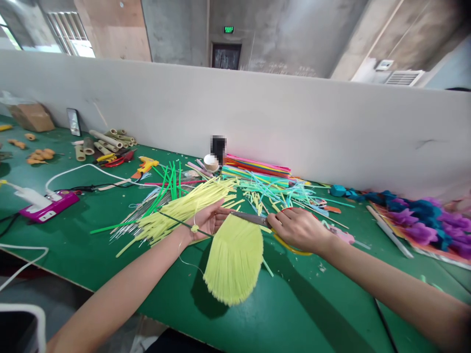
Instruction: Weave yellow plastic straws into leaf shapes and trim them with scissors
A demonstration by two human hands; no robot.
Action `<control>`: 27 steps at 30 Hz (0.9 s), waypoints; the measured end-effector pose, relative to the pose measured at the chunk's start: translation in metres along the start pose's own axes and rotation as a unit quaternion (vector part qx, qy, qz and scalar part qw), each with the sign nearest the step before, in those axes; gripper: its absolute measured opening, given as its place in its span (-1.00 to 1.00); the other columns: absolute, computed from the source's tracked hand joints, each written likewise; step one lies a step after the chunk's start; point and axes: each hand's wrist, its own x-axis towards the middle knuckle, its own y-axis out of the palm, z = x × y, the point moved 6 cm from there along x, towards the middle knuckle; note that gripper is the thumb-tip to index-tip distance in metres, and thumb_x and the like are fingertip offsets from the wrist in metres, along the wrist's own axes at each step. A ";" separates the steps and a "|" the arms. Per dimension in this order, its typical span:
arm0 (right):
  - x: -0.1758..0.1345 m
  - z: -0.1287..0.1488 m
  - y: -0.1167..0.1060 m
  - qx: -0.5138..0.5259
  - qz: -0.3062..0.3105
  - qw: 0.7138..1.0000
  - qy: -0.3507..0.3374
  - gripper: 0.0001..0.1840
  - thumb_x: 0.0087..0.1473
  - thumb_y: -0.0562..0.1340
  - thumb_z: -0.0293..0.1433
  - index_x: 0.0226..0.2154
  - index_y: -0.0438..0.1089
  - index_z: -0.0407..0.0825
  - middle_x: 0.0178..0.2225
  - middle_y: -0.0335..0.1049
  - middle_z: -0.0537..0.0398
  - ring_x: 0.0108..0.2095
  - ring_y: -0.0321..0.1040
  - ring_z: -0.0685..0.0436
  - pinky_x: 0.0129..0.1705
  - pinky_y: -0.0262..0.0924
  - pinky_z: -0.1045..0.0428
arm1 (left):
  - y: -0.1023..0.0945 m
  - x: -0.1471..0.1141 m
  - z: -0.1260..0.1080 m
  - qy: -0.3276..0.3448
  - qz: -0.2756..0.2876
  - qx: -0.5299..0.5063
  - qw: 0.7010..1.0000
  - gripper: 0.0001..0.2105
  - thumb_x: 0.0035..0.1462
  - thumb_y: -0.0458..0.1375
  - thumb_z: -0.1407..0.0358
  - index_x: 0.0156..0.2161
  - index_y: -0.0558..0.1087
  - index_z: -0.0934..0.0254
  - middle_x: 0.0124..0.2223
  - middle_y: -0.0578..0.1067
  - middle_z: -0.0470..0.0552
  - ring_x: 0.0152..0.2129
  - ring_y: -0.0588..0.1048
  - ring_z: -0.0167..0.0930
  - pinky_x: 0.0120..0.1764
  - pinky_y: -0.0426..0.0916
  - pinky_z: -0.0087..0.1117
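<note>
A flat, rounded petal shape (235,260) made of yellow-green pipe cleaners hangs above the green table. My left hand (208,218) is palm up at its upper left edge, its fingertips passing behind the piece and supporting it. A dark green stem-like strand (172,219) with a small yellow knot (195,228) crosses my left wrist toward the petal. In my right hand (294,225) is a pair of scissors (250,218) with yellow and red handles. The blades lie along the petal's top edge; whether they are parted I cannot tell.
Loose yellow pipe cleaners (176,208) lie behind my left hand, beside green ones (171,184). Light-green and blue strips (279,186) spread farther back. A glue gun (147,164), bamboo pieces (106,142) and a purple power strip (49,208) sit left; purple flowers (421,233) sit right.
</note>
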 end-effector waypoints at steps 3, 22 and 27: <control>0.001 0.001 0.000 -0.016 -0.005 1.000 -0.013 -0.79 0.18 0.08 -0.50 -0.44 0.36 -0.09 -0.64 0.31 0.09 -0.61 0.14 -0.02 -0.50 -0.25 0.00 | -0.002 0.001 0.000 0.006 0.002 0.001 1.000 -0.60 0.26 0.02 0.15 -0.16 0.52 0.51 -0.36 0.62 0.16 -0.52 0.60 -0.37 -0.48 0.47 -0.47; 0.001 0.001 0.007 -0.043 0.051 0.995 0.074 -0.65 0.16 0.17 -0.12 -0.27 0.35 -0.09 -0.40 0.36 0.01 -0.39 0.30 -0.14 -0.37 -0.07 -0.01 | 0.007 -0.003 -0.006 0.034 -0.014 0.053 0.998 -0.54 0.29 -0.05 0.12 -0.20 0.53 0.53 -0.39 0.62 0.16 -0.56 0.59 -0.40 -0.55 0.46 -0.51; 0.000 0.003 0.005 -0.103 0.018 0.994 0.044 -0.90 0.15 0.14 -0.49 -0.27 0.35 -0.07 -0.48 0.35 0.05 -0.46 0.27 -0.11 -0.40 -0.18 -0.02 | 0.006 -0.002 -0.004 0.029 -0.014 0.044 0.999 -0.54 0.29 -0.04 0.12 -0.20 0.53 0.54 -0.40 0.62 0.18 -0.59 0.58 -0.42 -0.56 0.45 -0.53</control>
